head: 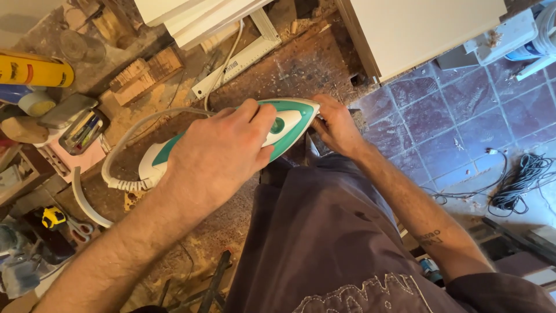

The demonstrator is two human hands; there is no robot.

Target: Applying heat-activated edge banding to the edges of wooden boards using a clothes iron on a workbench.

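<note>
The left hand (217,153) is clenched over the handle of a green and white iron (286,124), which lies near the middle of the view with its pointed nose aimed toward three o'clock. The iron sits on the front edge of a dusty wooden counter (301,69). At the nose, the right hand (336,127) has its fingers curled against the edge there; they seem to pinch or steady something thin under the tip, but the iron and the fingers hide it, so I cannot say what it is.

The iron's pale cord (124,148) loops off toward nine o'clock and ends in a ribbed sleeve at the heel. A curved white strip (84,203) lies at about eight o'clock from the iron, apart from it. A white board (423,29) stands at one o'clock, and a metal square ruler (243,55) lies at twelve.

Judging by the position, the pressing is under way at the counter's front edge, with the nose at the right hand. How much of the edge has been covered cannot be read from here. Sawdust lies all over the counter, and a black cable (521,179) is coiled on the tiled floor (440,116) at three o'clock.
</note>
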